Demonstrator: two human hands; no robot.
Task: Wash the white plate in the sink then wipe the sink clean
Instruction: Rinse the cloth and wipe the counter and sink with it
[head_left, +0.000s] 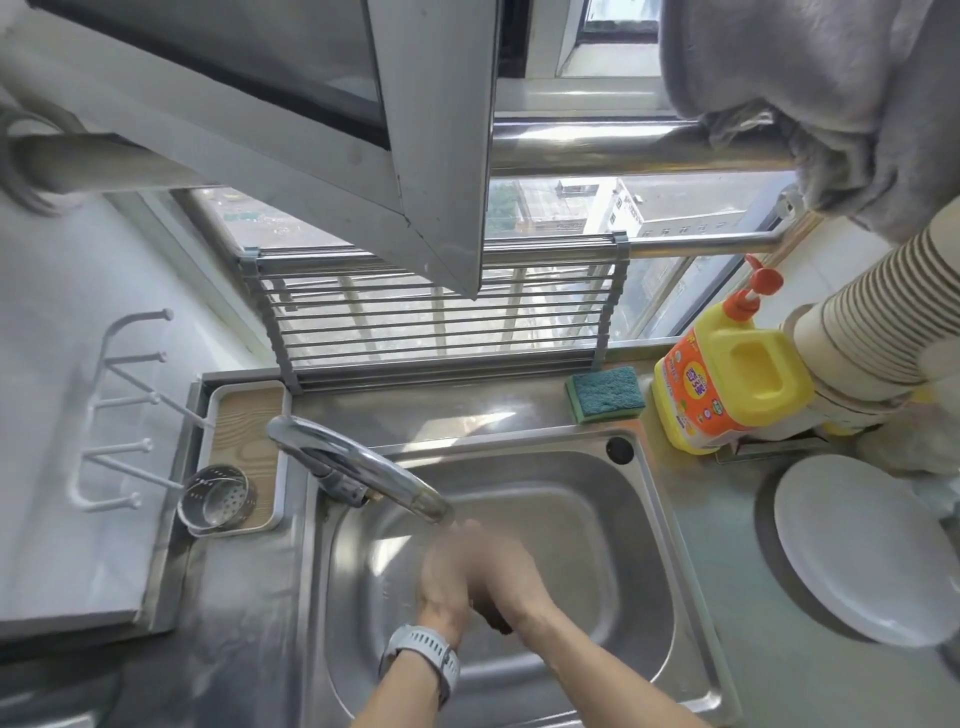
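The steel sink (618, 525) fills the middle of the view, with its curved faucet (363, 473) reaching in from the left. Both my hands are together just under the spout, blurred by motion. My left hand (441, 577), with a grey watch on the wrist, lies against my right hand (506, 569). I see nothing held in either hand. The white plate (857, 545) lies flat on the counter to the right of the sink, away from both hands.
A green sponge (605, 395) and a yellow detergent bottle (727, 384) stand behind the sink at the right, beside a stack of paper cups (857, 322). At the left, a metal strainer cup (215, 501) sits on a tray (244, 415). A folding rack (436, 317) leans at the window.
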